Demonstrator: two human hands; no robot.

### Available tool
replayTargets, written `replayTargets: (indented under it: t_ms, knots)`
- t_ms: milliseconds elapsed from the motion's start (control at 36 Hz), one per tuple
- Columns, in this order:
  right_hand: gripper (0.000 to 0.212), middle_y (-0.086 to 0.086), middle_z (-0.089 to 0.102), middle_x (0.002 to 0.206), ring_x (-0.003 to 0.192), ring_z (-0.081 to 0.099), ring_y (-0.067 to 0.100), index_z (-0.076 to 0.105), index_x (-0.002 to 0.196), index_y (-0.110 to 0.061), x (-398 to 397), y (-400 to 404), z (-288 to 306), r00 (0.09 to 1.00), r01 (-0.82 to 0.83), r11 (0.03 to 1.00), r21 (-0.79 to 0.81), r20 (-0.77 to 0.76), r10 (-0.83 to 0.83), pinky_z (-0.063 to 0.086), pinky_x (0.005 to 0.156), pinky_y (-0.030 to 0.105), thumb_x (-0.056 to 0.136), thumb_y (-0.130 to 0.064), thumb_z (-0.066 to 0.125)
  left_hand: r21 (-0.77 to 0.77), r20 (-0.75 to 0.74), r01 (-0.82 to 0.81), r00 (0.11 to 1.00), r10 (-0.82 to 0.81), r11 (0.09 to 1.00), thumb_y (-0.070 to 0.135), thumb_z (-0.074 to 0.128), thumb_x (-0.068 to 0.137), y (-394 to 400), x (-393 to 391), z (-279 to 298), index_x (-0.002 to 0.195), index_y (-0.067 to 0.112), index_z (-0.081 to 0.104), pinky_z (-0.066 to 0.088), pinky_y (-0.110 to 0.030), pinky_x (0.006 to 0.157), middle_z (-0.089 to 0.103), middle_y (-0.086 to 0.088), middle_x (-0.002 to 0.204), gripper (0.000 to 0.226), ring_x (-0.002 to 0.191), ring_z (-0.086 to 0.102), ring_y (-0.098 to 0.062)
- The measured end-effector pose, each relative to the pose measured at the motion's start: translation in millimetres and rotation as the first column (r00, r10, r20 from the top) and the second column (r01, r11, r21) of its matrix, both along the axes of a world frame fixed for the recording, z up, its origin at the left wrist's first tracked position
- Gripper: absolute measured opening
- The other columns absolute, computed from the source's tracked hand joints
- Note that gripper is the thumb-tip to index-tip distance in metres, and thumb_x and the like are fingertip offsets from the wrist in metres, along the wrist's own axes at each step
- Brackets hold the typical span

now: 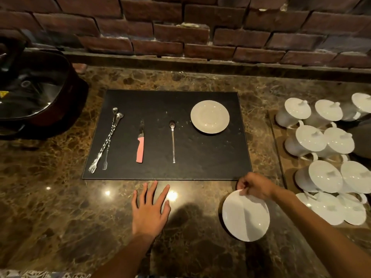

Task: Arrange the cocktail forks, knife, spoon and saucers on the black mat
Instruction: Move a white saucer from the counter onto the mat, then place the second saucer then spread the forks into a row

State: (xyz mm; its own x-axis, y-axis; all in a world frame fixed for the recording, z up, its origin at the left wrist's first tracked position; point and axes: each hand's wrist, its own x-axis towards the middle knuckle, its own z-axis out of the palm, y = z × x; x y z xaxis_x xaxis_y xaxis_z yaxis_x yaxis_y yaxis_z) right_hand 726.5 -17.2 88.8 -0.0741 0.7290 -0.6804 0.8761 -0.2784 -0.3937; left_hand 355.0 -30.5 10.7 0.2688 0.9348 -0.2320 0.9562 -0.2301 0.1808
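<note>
The black mat (200, 157) lies on the marble counter. At its left lie two twisted cocktail forks (106, 143), tines toward me. Beside them is a knife (140, 147) with a pink handle, then a long thin spoon (172, 141). One white saucer (210, 116) sits at the mat's upper right. My right hand (255, 187) grips the far rim of a second white saucer (246, 216), tilted over the counter just off the mat's near right corner. My left hand (149, 207) rests flat on the counter below the mat, fingers spread, holding nothing.
Several white lidded cups (321, 141) crowd a tray at the right. A dark pot with a glass lid (30, 93) stands at the left. A brick wall (180, 27) and a stone ledge run along the back.
</note>
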Motion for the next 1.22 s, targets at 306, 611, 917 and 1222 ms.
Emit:
replayTargets:
  t_ms: [306,611,917,1222]
  knots:
    - [0.009,0.01,0.068,0.077,0.075,0.06,0.02,0.071,0.078,-0.012,-6,58,-16,0.727,0.685,0.709,0.164,-0.204,-0.655,0.054,0.076,0.039,0.087,-0.012,0.07,-0.041,0.02,-0.006,1.0,0.006,0.999,0.05,0.033,0.098,2,2,-2,0.147,0.046,0.045,0.02,-0.056,0.12,0.05,-0.003,0.155,0.05,0.148,0.035,-0.031]
    - [0.016,0.007,0.069,0.075,0.075,0.065,0.023,0.069,0.067,-0.013,-22,97,-36,0.486,0.872,0.482,0.084,-0.258,-0.835,0.059,0.079,0.046,0.08,-0.006,0.075,-0.13,-0.01,0.004,1.0,-0.005,0.992,0.056,0.013,0.103,3,-3,-7,0.151,0.046,0.035,0.021,-0.057,0.118,0.048,-0.004,0.156,0.055,0.146,0.034,-0.033]
    - [0.026,0.001,0.065,0.088,0.085,0.063,0.021,0.064,0.096,-0.015,-30,78,-30,0.596,0.798,0.544,0.258,-0.207,-0.776,0.053,0.078,0.036,0.077,-0.021,0.08,-0.234,0.006,0.002,1.0,-0.001,0.972,0.053,0.016,0.102,3,-3,1,0.148,0.044,0.044,0.024,-0.059,0.117,0.05,-0.006,0.155,0.054,0.145,0.043,-0.036]
    - [0.01,-0.007,0.066,0.077,0.074,0.061,0.007,0.069,0.086,-0.02,-129,49,18,0.79,0.614,0.713,0.34,-0.267,-0.553,0.044,0.071,0.021,0.081,-0.026,0.076,-0.197,0.069,0.066,0.996,-0.054,0.978,0.047,0.055,0.084,8,-11,20,0.135,0.048,0.059,0.029,-0.053,0.112,0.061,0.0,0.144,0.051,0.136,0.055,-0.029]
